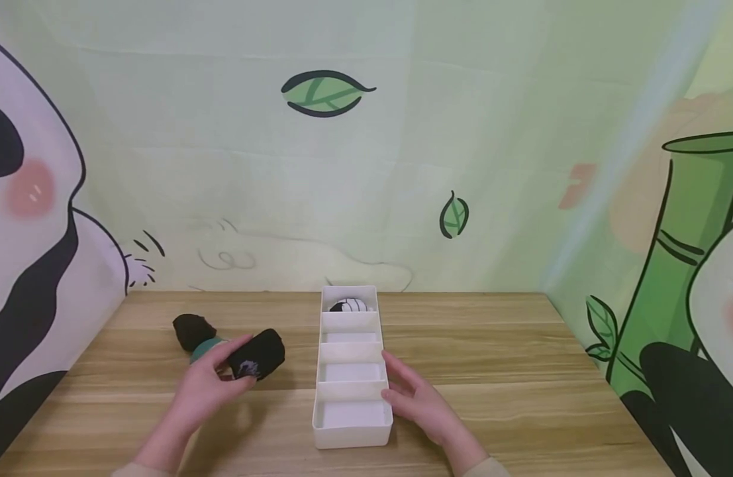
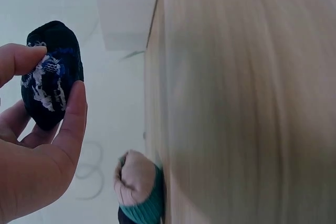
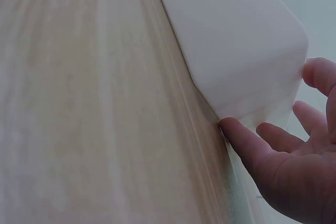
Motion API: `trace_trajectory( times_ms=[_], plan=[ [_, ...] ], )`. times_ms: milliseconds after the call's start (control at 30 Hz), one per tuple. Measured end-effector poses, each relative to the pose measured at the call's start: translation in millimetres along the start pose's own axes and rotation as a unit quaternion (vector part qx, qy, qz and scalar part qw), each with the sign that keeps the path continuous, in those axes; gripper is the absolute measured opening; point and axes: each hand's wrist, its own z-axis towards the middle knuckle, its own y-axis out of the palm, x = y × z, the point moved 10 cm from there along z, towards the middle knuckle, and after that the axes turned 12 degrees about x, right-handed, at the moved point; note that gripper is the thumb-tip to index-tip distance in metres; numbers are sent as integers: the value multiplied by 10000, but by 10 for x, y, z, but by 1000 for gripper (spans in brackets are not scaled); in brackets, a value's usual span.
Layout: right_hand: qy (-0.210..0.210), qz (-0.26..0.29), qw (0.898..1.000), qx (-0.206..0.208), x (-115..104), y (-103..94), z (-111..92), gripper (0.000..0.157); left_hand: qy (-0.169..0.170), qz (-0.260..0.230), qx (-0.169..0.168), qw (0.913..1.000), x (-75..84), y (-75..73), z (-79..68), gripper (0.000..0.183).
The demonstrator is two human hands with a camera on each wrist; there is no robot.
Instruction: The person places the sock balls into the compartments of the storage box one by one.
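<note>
My left hand [image 1: 208, 387] pinches a rolled black sock [image 1: 259, 356] between thumb and fingers, above the table left of the white box. In the left wrist view the black sock [image 2: 52, 77] shows a white and blue pattern. My right hand [image 1: 422, 404] rests its spread fingertips along the right side of the long white divided box [image 1: 353, 436]. From the right wrist, fingers [image 3: 247, 142] touch the box's wall [image 3: 236, 35]. A rolled white sock with black marks [image 1: 351, 305] lies in the farthest compartment.
Behind my left hand lie another black rolled sock [image 1: 193, 331] and a teal and beige rolled sock [image 2: 140, 187], side by side. The wooden table [image 1: 491, 344] ends against a printed backdrop [image 1: 414, 165] with pandas, leaves and bamboo.
</note>
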Motion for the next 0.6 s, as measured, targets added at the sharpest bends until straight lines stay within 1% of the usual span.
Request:
trace_trajectory(
  times_ms=[167,267,467,600],
  plan=[
    [16,3,10000,4,-2,-1,-5,70,-51,-291,-36,9996,51,116,55,72],
    [9,4,10000,16,-9,-4,-5,70,-104,-376,-52,9992,93,179,78,72],
    [17,-8,10000,31,-22,-1,-4,71,-351,-235,-192,9989,150,303,113,73],
    [33,15,10000,31,-24,3,-9,70,-352,-232,-237,9988,188,404,165,73]
  ],
)
